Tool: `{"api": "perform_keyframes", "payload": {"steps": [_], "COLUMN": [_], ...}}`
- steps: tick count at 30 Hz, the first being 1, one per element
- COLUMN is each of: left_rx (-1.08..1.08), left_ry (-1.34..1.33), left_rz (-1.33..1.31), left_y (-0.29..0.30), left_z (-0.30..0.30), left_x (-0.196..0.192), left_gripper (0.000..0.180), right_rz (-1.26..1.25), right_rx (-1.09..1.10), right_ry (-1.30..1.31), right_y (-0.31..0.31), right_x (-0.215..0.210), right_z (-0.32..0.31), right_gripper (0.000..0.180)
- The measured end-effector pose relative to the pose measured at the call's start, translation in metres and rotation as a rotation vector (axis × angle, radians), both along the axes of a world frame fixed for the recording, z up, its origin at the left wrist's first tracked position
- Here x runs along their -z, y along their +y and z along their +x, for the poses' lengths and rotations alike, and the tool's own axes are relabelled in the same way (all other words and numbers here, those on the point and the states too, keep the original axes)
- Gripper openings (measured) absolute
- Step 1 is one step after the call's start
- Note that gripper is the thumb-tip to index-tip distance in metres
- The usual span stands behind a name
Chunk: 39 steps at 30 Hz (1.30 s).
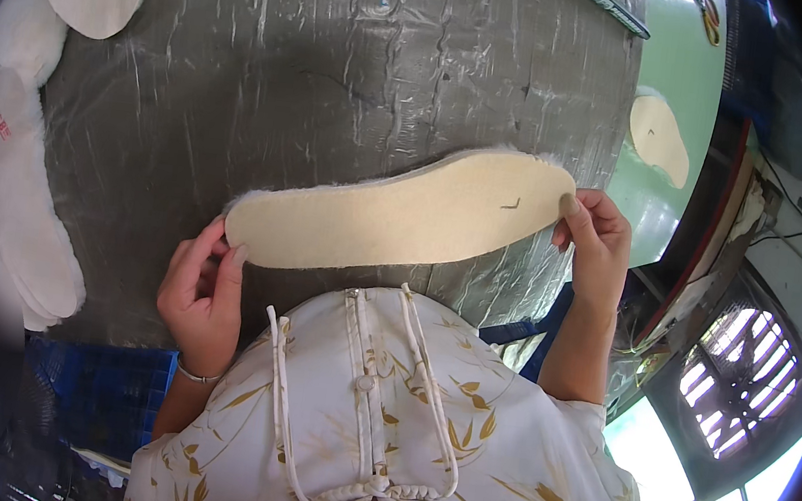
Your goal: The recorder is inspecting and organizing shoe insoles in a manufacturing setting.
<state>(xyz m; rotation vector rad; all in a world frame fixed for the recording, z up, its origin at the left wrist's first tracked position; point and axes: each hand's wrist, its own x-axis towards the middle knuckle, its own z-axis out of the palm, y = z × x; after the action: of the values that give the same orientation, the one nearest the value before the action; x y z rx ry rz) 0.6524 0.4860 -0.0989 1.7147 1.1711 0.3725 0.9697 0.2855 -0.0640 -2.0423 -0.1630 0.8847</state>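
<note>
A long cream insole (pixel 395 214) with a fluffy white edge is held out flat above the dark table, its smooth face toward me. It bears a small dark mark near its wider right end. My left hand (pixel 203 292) pinches the narrower heel end between thumb and fingers. At the toe end, my right hand (pixel 598 243) grips the tip, thumb on top and fingers beneath.
Piles of white fleecy insoles (pixel 19 177) line the table's left side. The table (pixel 343 66) has a grey plastic cover. Another insole (pixel 659 139) lies on the green surface (pixel 685 55) at right, near scissors (pixel 710 21). A blue crate (pixel 108 390) stands lower left.
</note>
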Motion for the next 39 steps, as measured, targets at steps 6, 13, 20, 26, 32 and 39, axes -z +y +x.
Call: {"api": "perform_keyframes", "payload": {"steps": [6, 13, 20, 26, 32, 39], "left_rx": [-0.02, -0.036, -0.025, -0.067, 0.088, 0.786], "left_ry": [0.009, 0.009, 0.025, -0.073, 0.225, -0.057], "left_rz": [-0.016, -0.013, -0.031, -0.14, 0.09, 0.592], "left_y": [-0.001, -0.002, -0.001, 0.001, 0.009, -0.013], "left_z": [-0.002, -0.002, -0.003, -0.009, -0.001, 0.098], "left_x": [0.001, 0.003, 0.003, 0.003, -0.017, -0.034], "left_gripper": [0.027, 0.024, 0.024, 0.03, 0.043, 0.081], "right_rz": [0.0, 0.026, 0.034, 0.12, 0.018, 0.031], "right_rx": [0.016, -0.038, -0.049, -0.043, -0.044, -0.101], "right_ry": [0.064, 0.156, 0.186, 0.222, 0.217, 0.183], "right_y": [-0.001, -0.001, -0.001, -0.003, 0.001, 0.001], "right_x": [0.001, -0.004, -0.003, -0.006, -0.008, -0.009], "right_z": [0.003, 0.007, 0.009, 0.008, 0.009, 0.009], "right_gripper": [0.014, 0.014, 0.013, 0.01, 0.011, 0.017]}}
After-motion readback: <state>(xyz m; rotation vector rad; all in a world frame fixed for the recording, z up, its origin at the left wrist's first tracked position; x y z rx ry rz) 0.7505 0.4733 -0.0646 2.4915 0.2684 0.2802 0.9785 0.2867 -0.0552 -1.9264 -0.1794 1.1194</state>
